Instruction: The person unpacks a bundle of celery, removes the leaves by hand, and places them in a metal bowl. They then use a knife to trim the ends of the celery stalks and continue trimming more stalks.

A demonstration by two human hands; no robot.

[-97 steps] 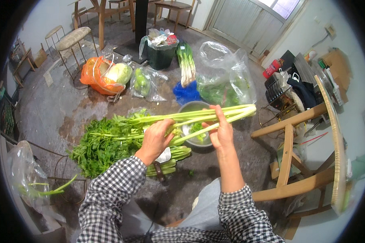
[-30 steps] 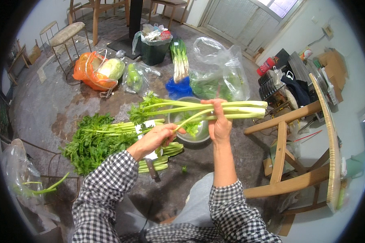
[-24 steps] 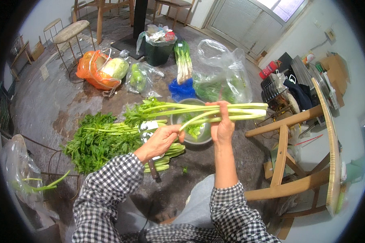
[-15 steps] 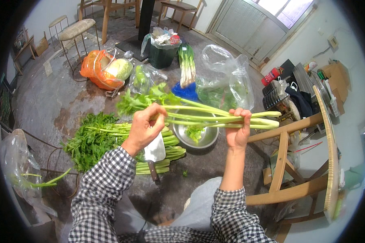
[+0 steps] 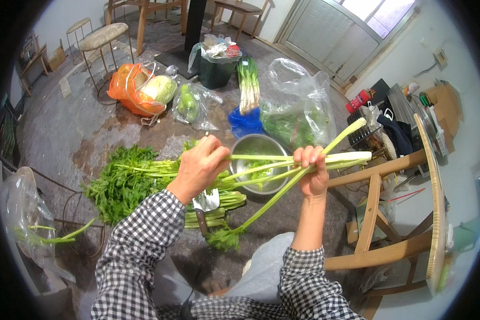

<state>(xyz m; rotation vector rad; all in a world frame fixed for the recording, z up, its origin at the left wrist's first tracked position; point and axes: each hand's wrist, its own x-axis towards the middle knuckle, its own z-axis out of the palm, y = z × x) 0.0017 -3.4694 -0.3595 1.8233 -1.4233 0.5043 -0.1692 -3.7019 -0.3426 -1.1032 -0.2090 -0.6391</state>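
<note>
My right hand [image 5: 311, 172] is closed around several pale green celery stalks [image 5: 349, 158], their thick ends pointing right. One stalk slants away from the others, its leafy tip hanging down to the left. My left hand [image 5: 201, 166] is closed on the thinner, left part of the held celery; its fingertips are partly hidden. Beneath the stalks a metal bowl [image 5: 276, 189] contains torn celery leaves [image 5: 260, 175]. A larger heap of leafy celery [image 5: 117, 186] lies on the floor at the left. On its stalks rests a cleaver [image 5: 202, 221], the blade partly covered by my left hand.
Beyond the bowl are a blue bag [image 5: 245, 124], green onions [image 5: 248, 88], a clear bag of greens [image 5: 298, 125], an orange net bag with cabbage [image 5: 130, 96] and a dark bin [image 5: 216, 73]. A wooden chair frame [image 5: 370, 213] stands close on my right.
One stalk has swung down out of the bunch, its leaves now near my knees. The left hand has shifted slightly right, and the leafy tops above it have dropped mostly out of sight.
</note>
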